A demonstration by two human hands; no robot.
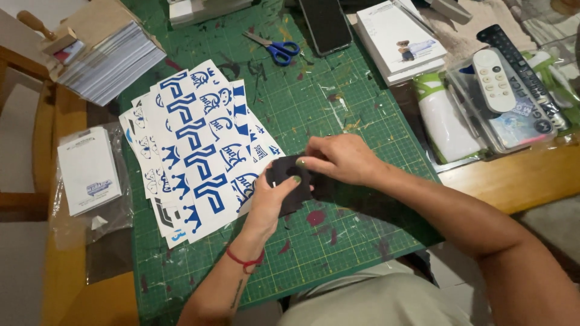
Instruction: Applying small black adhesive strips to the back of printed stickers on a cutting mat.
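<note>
Two hands meet over the green cutting mat [338,96] in my only feed, the head camera looking down. I start with the packaging and printed sheets. Left of the hands, a fan of white sticker sheets [193,151] with blue cut shapes lies overlapped on the mat, running from upper left down to lower left. Further left, on the wooden table [519,178], a white rectangular pad in a clear bag [89,172] carries a small blue mark near its lower edge. At the top left corner sits a thick stack of white cards [112,60] under a brown cardboard flap. At the top, blue-handled scissors [275,48] lie beside a dark phone [326,24]. To the right of the phone is a white notepad stack [400,39] with a small picture on its cover. Right of that, a clear plastic pouch [513,121] holds a white remote [494,78], with a black remote [519,63] alongside it.

Now the grip. I see a small black flat piece [289,184] with a round hole, just above the mat's centre. My left hand [272,202] pinches its lower edge, thumb on top. My right hand [344,160] closes over its upper right side, fingertips pressed near the hole. Both hands hold the piece between them, just right of the sticker sheets and touching none of them that I can tell.
</note>
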